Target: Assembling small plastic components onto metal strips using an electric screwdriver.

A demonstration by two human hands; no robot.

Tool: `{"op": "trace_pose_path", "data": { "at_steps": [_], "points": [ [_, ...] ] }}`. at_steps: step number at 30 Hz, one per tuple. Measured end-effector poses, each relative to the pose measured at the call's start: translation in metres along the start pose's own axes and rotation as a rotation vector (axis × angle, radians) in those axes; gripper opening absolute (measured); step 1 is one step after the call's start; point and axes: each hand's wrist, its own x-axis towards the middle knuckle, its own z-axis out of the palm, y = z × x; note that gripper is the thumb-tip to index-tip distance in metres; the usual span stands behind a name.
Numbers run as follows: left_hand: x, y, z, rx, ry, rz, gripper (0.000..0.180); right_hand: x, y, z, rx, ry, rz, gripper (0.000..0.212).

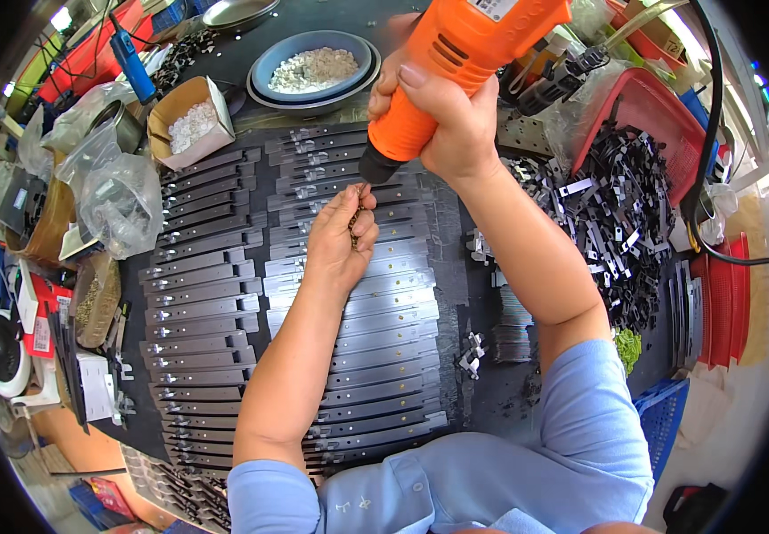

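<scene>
My right hand (460,120) is wrapped round an orange electric screwdriver (433,76), tilted with its black nose pointing down to the left. Just below that nose is my left hand (344,236), its fingers curled over small brass-coloured screws (355,233). Its thumb and fingertips pinch together close to the screwdriver's tip; whether they touch cannot be made out. Under my hands lies a column of dark metal strips (389,325) set side by side, many with a small brass-coloured dot. A second column of similar strips (197,311) with small silvery fittings lies to the left.
A blue bowl (264,76) of whitish small parts and a cardboard box (157,133) of white pieces stand at the back. On the right, black metal parts (625,222) spill from a red basket (678,133). A black cable (716,116) hangs there. Plastic bags (122,200) crowd the left.
</scene>
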Motion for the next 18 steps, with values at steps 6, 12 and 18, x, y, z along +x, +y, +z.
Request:
{"op": "trace_pose_path", "data": {
  "at_steps": [6, 12, 18],
  "points": [
    [-0.002, -0.002, 0.003, -0.031, -0.007, -0.013, 0.016, -0.002, -0.002, 0.0, -0.121, -0.045, -0.017, 0.041],
    [-0.003, -0.001, 0.002, -0.059, -0.036, -0.006, 0.018, -0.008, -0.004, 0.004, -0.141, -0.069, -0.028, 0.044],
    [-0.006, -0.003, 0.01, -0.081, -0.037, -0.014, 0.019, -0.015, 0.001, 0.0, -0.104, -0.101, -0.088, 0.046]
  ]
}}
